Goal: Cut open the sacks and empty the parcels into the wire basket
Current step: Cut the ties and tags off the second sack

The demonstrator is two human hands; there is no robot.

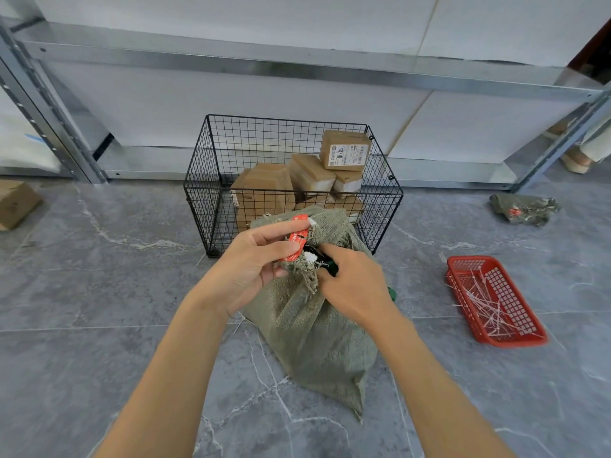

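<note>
Left hand (254, 259) is pinching the bunched neck of the green sack (317, 332) at its red tag (297, 241), thumb and fingers curling round the weave. The right hand (350, 282) is gripping a dark-handled cutter (325, 262) (its blade is hidden behind the fingers) at the white tie (310, 257). The sack is standing on the floor just in front of the wire basket (211, 193), which is holding several brown parcels (344, 150). The cutting step seems to be in hand. Next, I judge, the severed tie is going to the red tray (463, 269), and then the sack is needing tipping over the basket's rim.
</note>
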